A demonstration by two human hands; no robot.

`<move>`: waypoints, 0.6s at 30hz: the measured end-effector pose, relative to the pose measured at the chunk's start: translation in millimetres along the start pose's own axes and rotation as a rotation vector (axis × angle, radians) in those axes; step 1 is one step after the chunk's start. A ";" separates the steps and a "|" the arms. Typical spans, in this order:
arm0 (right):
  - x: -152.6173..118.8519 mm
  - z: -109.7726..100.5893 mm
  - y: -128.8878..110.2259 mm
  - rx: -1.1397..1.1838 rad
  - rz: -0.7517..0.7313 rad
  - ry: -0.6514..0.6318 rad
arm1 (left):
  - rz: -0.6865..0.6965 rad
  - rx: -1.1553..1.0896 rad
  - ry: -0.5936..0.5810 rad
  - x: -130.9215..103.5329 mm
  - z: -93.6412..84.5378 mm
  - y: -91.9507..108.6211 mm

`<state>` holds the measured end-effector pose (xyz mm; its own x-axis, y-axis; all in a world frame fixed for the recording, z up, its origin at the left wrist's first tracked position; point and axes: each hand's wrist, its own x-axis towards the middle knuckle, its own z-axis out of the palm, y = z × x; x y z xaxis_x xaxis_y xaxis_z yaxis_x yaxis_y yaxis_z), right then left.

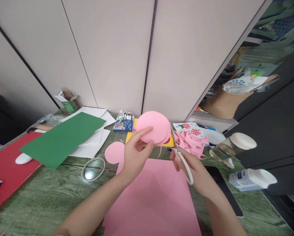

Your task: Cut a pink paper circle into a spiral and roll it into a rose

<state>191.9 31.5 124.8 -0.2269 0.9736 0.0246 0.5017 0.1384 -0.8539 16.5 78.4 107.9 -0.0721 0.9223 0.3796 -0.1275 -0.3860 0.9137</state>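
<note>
A: What surface are you at?
B: You are at a green wood-grained table (58, 193), pale panels (107, 59) behind it, an open shelf at right.
A: Your hands?
B: Left hand (137, 154): fingers pinching the pink circle (153, 126), above the large pink sheet (152, 200). Right hand (191, 165): fingers gripping scissors (185, 164), blades beside the circle's edge.
A: Obstructions?
B: Pink scraps (191, 142) just beyond the scissors; phone (223, 188) partly under your right forearm.

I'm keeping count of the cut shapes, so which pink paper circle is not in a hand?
The lone circle on the table, left of the left hand; the held circles overlap in that hand's grip.
</note>
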 end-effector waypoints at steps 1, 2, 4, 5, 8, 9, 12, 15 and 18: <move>0.2 0.3 -0.4 0.002 -0.001 0.002 | 0.001 0.012 0.000 -0.2 -0.1 0.5; 0.5 0.7 -0.8 0.003 -0.001 0.005 | 0.000 0.026 0.002 -0.4 -0.2 1.0; 1.0 1.4 -1.7 0.005 -0.005 0.010 | -0.001 0.048 0.006 -0.6 -0.4 1.7; 1.1 1.6 -2.0 0.006 -0.005 0.013 | 0.000 0.053 0.008 -0.6 -0.4 1.9; 1.0 1.9 -2.8 0.005 0.002 0.015 | 0.007 0.043 0.004 -0.6 -0.1 1.5; 0.8 1.9 -2.9 0.005 0.004 0.013 | 0.009 0.037 0.001 -0.7 0.1 1.1; 0.2 2.0 -2.9 0.003 0.004 0.014 | 0.011 0.033 -0.002 -1.2 0.2 -0.2; 0.2 2.3 -2.1 0.016 -0.002 0.015 | 0.015 0.039 0.002 -1.4 -0.1 -0.6; 0.3 2.5 -1.0 0.026 0.000 0.010 | 0.017 0.037 0.001 -1.0 -0.5 -0.4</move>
<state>189.2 31.2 124.4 -0.2184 0.9754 0.0301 0.4799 0.1342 -0.8670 16.1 77.6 107.0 -0.0753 0.9154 0.3954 -0.0900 -0.4011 0.9116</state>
